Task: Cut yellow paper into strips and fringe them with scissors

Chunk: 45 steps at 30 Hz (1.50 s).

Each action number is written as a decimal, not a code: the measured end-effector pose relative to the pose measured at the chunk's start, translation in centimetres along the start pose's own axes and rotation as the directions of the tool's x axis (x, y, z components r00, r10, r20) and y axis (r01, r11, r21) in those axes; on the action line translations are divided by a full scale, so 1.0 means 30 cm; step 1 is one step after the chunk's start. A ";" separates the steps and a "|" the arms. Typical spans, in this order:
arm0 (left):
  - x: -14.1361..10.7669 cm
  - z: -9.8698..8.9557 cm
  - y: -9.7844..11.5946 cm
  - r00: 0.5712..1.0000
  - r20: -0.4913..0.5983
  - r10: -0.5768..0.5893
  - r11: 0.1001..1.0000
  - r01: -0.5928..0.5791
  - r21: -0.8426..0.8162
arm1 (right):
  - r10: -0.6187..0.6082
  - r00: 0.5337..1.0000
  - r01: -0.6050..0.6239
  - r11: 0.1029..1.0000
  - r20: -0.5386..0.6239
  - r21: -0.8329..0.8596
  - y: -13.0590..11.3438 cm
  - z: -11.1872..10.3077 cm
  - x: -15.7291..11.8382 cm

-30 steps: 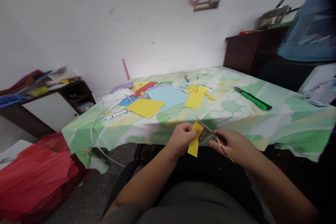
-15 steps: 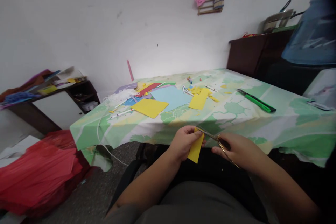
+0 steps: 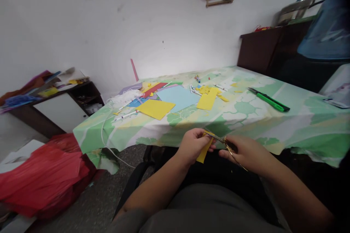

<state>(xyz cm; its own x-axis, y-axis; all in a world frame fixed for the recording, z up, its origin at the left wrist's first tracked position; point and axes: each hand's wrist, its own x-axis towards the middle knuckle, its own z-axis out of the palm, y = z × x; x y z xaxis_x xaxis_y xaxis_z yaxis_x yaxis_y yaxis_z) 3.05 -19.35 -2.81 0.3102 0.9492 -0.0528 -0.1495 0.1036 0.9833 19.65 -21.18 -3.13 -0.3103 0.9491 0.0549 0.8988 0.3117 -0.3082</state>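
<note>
Over my lap, just in front of the table edge, my left hand (image 3: 191,145) pinches a small yellow paper strip (image 3: 201,154) near its top. My right hand (image 3: 242,151) has its fingers in the handles of gold-handled scissors (image 3: 223,141). The scissor blades point left and lie across the top of the strip, close to my left fingertips. On the table beyond are a yellow sheet (image 3: 157,109), a light blue sheet (image 3: 179,98), a yellow rectangle (image 3: 207,99) and small yellow scraps (image 3: 204,89).
A green cutter (image 3: 269,102) lies on the right of the patterned tablecloth (image 3: 246,123). White string (image 3: 125,97) is heaped at the left, and a strand hangs over the edge. A red bag (image 3: 51,174) sits on the floor at the left, below a low cabinet (image 3: 60,111).
The scissor blades now lie across the top of the strip, and the strip looks shorter and more tilted. The view has shifted slightly downward.
</note>
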 end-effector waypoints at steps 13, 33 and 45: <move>-0.014 -0.015 0.018 0.999 0.029 0.027 0.996 -0.029 0.079 | -0.084 0.996 0.082 0.993 0.014 0.081 -0.007 0.007 -0.009; -0.063 -0.004 0.113 0.993 0.084 0.081 0.956 -0.101 0.276 | -0.065 0.985 0.057 0.997 -0.159 -0.054 -0.018 -0.032 -0.032; -0.048 0.020 0.115 0.998 0.024 0.065 0.967 -0.069 0.247 | -0.026 0.981 0.028 1.000 -0.191 0.006 -0.001 -0.052 -0.041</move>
<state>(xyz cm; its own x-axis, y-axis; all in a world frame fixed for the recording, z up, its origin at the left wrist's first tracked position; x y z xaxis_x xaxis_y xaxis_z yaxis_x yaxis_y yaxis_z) 2.64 -20.53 0.75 0.3224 0.9465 0.0152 0.0659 -0.0385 0.9971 20.49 -22.27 -1.71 -0.2688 0.9320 0.2432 0.8879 0.3376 -0.3125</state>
